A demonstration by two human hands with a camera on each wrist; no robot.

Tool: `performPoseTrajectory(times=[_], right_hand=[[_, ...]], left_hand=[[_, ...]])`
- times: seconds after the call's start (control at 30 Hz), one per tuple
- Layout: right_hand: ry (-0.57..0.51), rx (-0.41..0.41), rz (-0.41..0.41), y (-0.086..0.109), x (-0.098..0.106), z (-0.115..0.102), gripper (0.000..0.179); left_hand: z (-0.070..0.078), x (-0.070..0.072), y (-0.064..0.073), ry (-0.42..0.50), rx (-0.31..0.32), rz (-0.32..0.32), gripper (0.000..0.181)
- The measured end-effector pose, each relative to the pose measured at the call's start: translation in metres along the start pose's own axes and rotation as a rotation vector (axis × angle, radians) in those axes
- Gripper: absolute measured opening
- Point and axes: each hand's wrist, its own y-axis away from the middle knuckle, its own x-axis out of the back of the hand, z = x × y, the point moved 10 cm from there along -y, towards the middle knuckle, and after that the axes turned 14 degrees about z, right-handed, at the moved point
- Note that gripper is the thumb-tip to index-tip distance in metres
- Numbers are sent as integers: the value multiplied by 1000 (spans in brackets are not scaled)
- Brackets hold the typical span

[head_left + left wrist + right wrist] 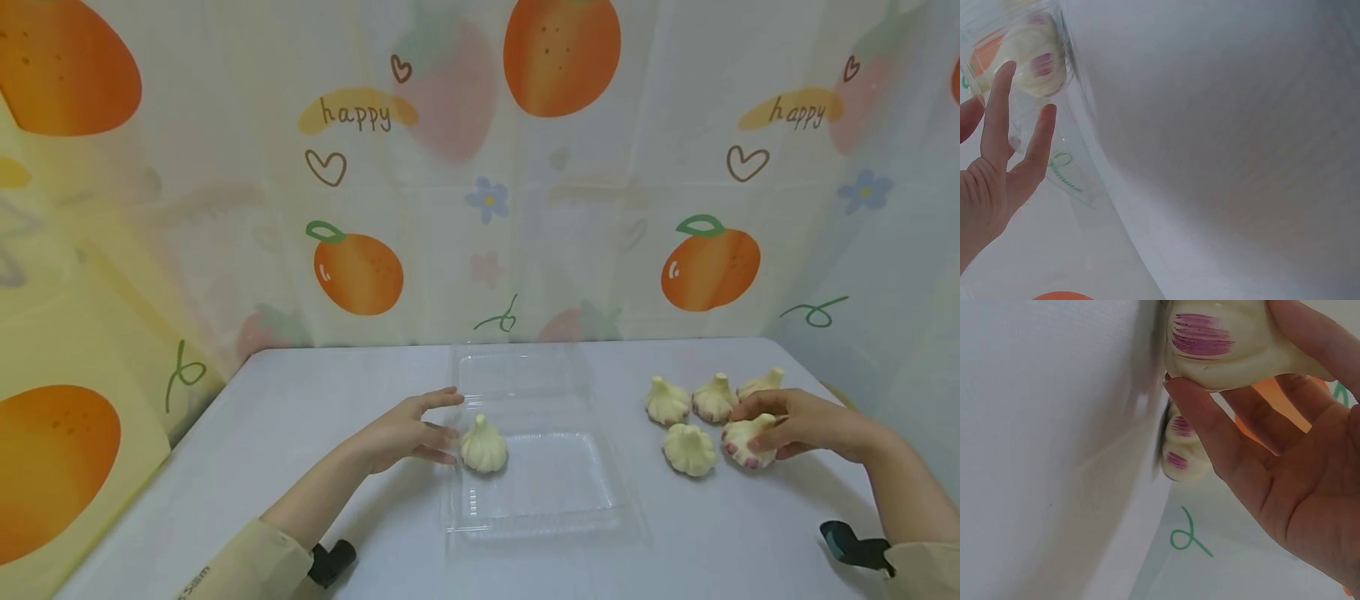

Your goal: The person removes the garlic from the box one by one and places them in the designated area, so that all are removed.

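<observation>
A clear plastic box with its lid folded back lies on the table. One whitish garlic bulb stands upright inside it at the left. My left hand is at the box's left edge, fingers spread and fairly straight, beside that bulb; whether they touch the box I cannot tell. On the right, my right hand pinches a purple-streaked garlic bulb between thumb and fingers. The right wrist view shows this held bulb close up, at or just above the tabletop.
Several more garlic bulbs are grouped near my right hand: a front one, a back-left one, a middle one and one partly hidden behind the fingers. A white cloth covers the table; a fruit-patterned curtain hangs behind it.
</observation>
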Motion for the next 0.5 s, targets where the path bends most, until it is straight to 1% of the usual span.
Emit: performPoseTrajectory(times=[0.2, 0.5], right_hand=[[-11, -18, -9, 1, -1, 3, 50], [-15, 4, -28, 3, -2, 0, 52]], left_hand=[[2, 0, 1, 5, -5, 0, 69], [4, 0, 4, -10, -7, 9, 68]])
